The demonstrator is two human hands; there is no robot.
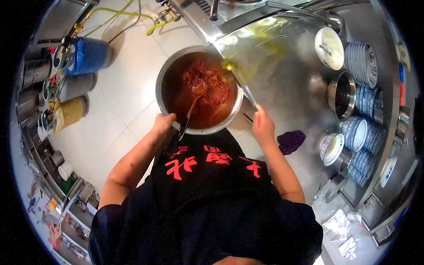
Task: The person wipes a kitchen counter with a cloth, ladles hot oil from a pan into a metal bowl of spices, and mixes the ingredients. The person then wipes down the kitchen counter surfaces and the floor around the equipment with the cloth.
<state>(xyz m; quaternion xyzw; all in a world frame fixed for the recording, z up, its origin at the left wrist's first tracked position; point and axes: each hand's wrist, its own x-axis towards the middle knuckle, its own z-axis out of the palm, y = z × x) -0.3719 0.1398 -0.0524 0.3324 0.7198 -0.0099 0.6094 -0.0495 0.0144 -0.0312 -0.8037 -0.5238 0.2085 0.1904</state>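
A large metal pot (161, 95) of dark red oily paste stands in front of me, beside the steel counter. A ladle (192, 107) with a black handle lies in the paste, its handle leaning over the near rim. My left hand (165, 122) is closed on the pot's near-left rim, close to the ladle handle. My right hand (263, 125) grips a narrow metal blade-like tool (246, 88), seen edge-on. Its far end is at the pot's right rim, with yellow stuff on it. I cannot make out its exact kind.
The steel counter (291, 92) on the right bears yellow smears and a purple cloth (291, 142). Along its far side stand stacked bowls (353, 132), plates (360, 64) and a white bowl (329, 48). Gas cylinders (90, 55) and hoses stand on the left floor.
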